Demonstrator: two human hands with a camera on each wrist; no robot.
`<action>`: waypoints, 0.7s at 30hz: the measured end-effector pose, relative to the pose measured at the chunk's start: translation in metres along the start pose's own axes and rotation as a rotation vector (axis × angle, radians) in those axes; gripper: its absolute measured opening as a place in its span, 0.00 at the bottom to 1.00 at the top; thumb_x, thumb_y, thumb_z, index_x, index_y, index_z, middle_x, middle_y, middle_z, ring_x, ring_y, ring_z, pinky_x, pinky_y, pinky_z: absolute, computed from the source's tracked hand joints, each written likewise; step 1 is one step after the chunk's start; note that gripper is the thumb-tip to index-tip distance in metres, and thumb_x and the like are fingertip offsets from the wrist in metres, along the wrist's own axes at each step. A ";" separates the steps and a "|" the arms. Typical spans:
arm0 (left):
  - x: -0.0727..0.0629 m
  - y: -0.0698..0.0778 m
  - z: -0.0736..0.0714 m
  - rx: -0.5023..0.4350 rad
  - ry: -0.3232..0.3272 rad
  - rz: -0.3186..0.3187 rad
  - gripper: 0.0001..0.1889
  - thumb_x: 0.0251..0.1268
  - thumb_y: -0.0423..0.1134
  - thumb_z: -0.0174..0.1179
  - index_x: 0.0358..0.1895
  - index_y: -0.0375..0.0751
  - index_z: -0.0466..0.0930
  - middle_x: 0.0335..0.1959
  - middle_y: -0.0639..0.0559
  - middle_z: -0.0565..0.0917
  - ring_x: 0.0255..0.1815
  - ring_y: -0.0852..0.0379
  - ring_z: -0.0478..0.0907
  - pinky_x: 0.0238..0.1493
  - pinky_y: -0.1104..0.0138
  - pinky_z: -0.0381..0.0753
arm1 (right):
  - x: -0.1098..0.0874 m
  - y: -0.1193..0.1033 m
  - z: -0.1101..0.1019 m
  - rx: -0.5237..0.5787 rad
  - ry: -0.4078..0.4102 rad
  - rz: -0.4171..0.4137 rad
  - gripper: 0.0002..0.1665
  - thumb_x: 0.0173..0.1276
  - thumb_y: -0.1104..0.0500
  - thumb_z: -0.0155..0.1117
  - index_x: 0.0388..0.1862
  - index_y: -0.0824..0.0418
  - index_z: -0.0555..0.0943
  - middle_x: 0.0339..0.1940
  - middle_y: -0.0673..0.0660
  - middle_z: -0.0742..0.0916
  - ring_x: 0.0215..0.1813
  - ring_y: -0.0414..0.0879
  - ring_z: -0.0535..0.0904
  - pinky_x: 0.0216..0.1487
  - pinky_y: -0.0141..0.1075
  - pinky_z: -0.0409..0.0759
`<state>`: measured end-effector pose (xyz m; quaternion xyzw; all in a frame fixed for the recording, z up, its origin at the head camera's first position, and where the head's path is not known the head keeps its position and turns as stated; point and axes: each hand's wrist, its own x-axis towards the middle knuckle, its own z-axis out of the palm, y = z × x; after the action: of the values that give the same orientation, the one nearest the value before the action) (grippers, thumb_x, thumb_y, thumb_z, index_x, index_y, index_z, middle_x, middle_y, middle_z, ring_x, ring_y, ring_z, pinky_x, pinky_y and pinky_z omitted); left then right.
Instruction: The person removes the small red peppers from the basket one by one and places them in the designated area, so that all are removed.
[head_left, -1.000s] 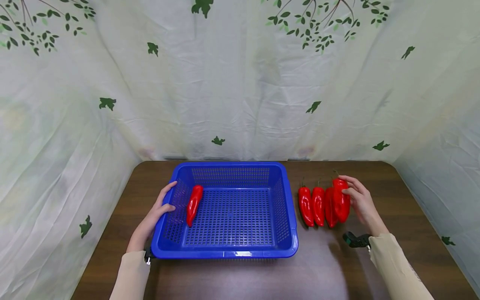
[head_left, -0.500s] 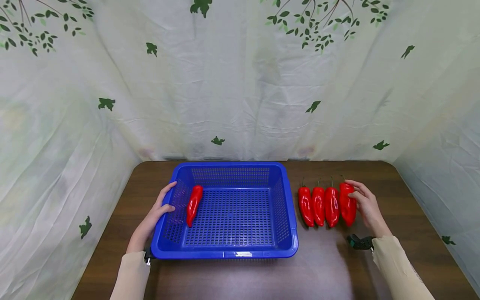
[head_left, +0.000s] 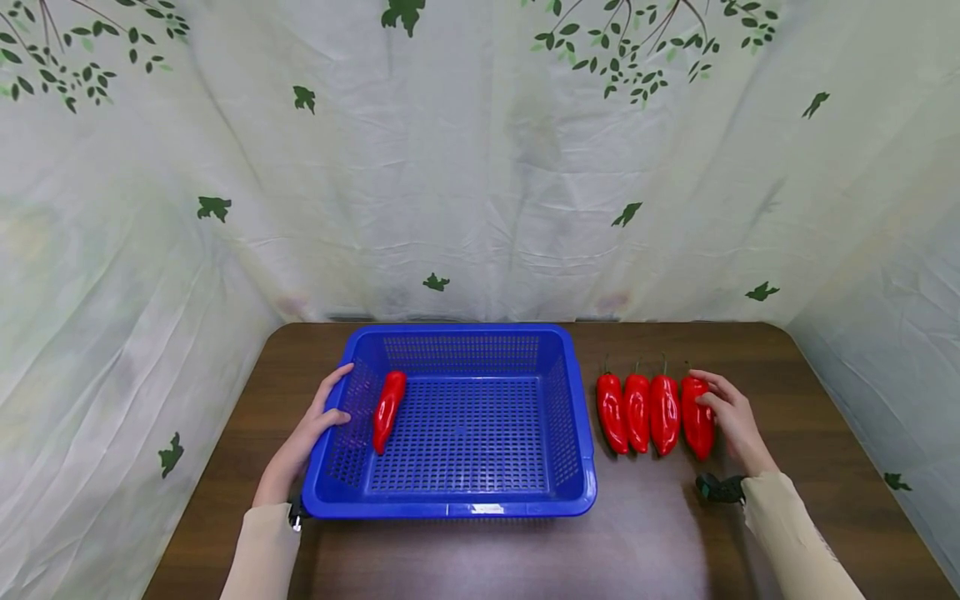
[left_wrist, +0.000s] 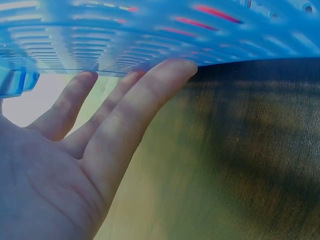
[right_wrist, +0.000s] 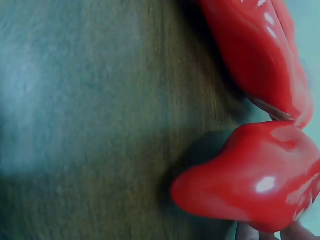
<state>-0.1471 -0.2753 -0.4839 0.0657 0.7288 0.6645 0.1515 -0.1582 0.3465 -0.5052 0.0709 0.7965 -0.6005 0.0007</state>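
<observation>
At its left side, a blue plastic basket [head_left: 450, 508] with perforated walls is held by my left hand [head_left: 311, 425]. The thumb lies over the rim, while fingers [left_wrist: 120, 122] reach along the outer wall in the left wrist view. One long red pepper [head_left: 388, 412] lies inside, near the left wall. My right hand [head_left: 735, 421] grips another red pepper [head_left: 697, 421], the rightmost of a row on the table. In the right wrist view this pepper [right_wrist: 255, 175] rests close over the wood, fingertips showing at the bottom edge.
Several more red peppers [head_left: 664, 415] lie side by side between basket and right hand, stems pointing away. The brown wooden table [head_left: 525, 558] ends at a pale curtain [head_left: 480, 208] with leaf prints, which also hangs along both sides.
The right hand has brought its pepper to the right and down, from overlapping its neighbour to the row's right end. The left hand and basket have not moved.
</observation>
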 end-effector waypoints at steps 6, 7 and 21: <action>0.001 0.000 0.000 0.000 0.002 0.001 0.37 0.66 0.33 0.41 0.76 0.61 0.41 0.74 0.38 0.39 0.67 0.29 0.49 0.52 0.41 0.70 | 0.002 0.001 0.003 -0.090 -0.020 -0.006 0.26 0.74 0.60 0.46 0.70 0.65 0.64 0.62 0.66 0.71 0.45 0.34 0.70 0.42 0.26 0.74; 0.001 0.000 0.000 0.000 0.002 0.002 0.37 0.66 0.33 0.41 0.76 0.61 0.41 0.74 0.38 0.39 0.67 0.28 0.49 0.53 0.41 0.70 | 0.003 0.001 0.004 -0.092 -0.023 -0.003 0.27 0.74 0.60 0.46 0.70 0.65 0.63 0.64 0.69 0.69 0.45 0.34 0.70 0.42 0.26 0.74; 0.002 -0.001 -0.001 -0.006 -0.002 0.004 0.37 0.66 0.33 0.41 0.76 0.61 0.41 0.74 0.39 0.39 0.68 0.29 0.48 0.54 0.42 0.69 | 0.000 0.000 0.002 -0.039 0.002 -0.005 0.27 0.75 0.59 0.45 0.70 0.67 0.62 0.64 0.70 0.68 0.46 0.32 0.72 0.43 0.24 0.76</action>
<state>-0.1487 -0.2755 -0.4850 0.0674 0.7265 0.6670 0.1510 -0.1587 0.3448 -0.5056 0.0696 0.8081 -0.5849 -0.0002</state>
